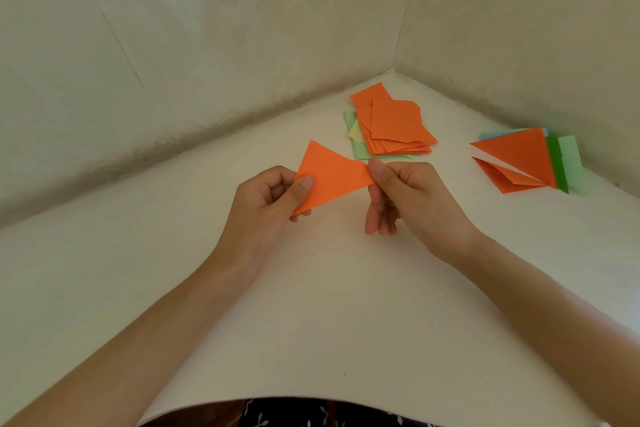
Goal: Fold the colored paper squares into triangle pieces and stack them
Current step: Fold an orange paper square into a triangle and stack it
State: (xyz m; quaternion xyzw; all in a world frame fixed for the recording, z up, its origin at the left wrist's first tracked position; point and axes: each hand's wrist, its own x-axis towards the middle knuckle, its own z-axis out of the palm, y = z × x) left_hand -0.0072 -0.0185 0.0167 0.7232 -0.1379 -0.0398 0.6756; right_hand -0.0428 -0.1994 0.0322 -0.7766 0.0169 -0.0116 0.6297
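Evidently a fold is in hand: the left hand (273, 194) and right hand (405, 191) each pinch a corner of an orange triangle (332, 177), held above the table (311, 305). Next it likely needs its crease firmed, then placing on the folded stack (519, 159) at the right, beside the unfolded squares (391, 125).

Soft, even daylight; faint shadows; wide-angle edge warp.

free: front table (329, 305) | blocked: square pile (393, 125), triangle stack (516, 159), walls (242, 28) behind
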